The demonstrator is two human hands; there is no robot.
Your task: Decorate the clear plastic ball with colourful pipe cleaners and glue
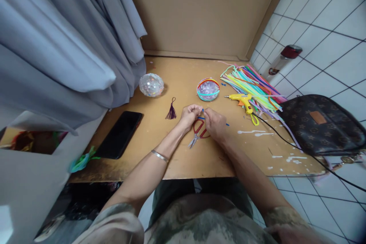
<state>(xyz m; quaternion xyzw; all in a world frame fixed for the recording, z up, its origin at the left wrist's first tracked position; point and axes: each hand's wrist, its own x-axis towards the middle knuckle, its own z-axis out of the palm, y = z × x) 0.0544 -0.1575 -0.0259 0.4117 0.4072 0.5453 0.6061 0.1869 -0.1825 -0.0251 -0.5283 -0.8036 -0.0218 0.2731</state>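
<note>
Both of my hands meet over the middle of the wooden table. My left hand is pinched on a blue pipe cleaner. Fingers closed, my right hand holds the same blue strip, whose end sticks out past it to the right. Red-handled scissors lie partly under my hands, blades toward me. Just beyond is a clear ball banded with red, yellow and turquoise strips. A dark purple tassel lies left of my left hand. Farther left stands a clear speckled bowl-like piece.
A yellow glue gun with a black cord and a pile of colored pipe cleaners lie right. Beyond them are a brown bag and a red-lidded bottle. A black phone lies left, near a gray curtain.
</note>
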